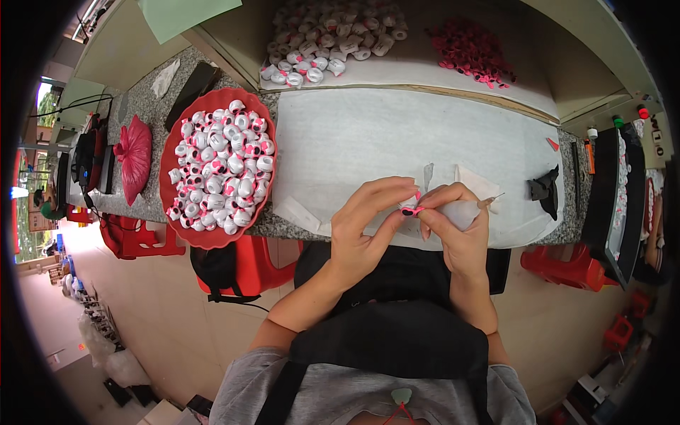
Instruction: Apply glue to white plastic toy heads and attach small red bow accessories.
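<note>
My left hand pinches a small white toy head with pink and black parts between thumb and fingertips. Against the same piece, the thumb and forefinger of my right hand press at its pink and black part. Tucked in my right palm is a translucent squeeze bottle, its thin needle tip pointing up and to the right. Both hands are over the near edge of the white work sheet. My fingers partly cover the toy head.
On the left stands a red scalloped basin heaped with similar toy heads. A shelf at the back holds a pile of white heads and one of small pink-and-black parts. A pink bag lies far left; a black scrap lies right.
</note>
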Tool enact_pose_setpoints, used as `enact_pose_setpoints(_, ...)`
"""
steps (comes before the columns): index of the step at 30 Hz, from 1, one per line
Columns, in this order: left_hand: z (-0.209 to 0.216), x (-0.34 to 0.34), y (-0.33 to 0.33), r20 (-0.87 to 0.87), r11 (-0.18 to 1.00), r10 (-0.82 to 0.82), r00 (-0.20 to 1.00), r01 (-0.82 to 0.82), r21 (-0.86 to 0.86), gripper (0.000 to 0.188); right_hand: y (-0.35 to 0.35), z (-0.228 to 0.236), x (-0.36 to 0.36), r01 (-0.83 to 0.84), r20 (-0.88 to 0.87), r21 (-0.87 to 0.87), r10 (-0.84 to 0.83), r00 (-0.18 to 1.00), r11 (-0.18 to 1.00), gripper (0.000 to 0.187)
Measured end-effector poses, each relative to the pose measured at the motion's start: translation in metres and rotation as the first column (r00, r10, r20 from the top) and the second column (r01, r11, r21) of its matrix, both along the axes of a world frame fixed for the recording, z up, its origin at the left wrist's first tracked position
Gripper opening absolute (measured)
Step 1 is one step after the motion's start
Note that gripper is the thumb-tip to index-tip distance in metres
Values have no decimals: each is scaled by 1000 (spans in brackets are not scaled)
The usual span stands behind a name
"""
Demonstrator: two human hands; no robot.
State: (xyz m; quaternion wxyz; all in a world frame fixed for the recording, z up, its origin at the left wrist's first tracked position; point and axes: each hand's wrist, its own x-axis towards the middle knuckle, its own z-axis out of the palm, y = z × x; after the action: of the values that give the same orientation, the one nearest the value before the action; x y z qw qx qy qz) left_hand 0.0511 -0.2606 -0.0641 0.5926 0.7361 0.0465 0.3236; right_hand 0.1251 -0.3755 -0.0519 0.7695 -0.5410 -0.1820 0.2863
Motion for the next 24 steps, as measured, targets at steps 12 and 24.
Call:
enact_pose_setpoints(12, -2, -8, 3, 48, 884, -195, 980, 197, -423, 28, 2, -6, -4, 35, 72, 19, -36, 997, 999, 15)
enact_pose_setpoints(24, -5, -11, 5, 142, 800, -336, 931, 362, -479, 24, -1, 0, -3, -146, 29, 63, 145, 989, 987, 26)
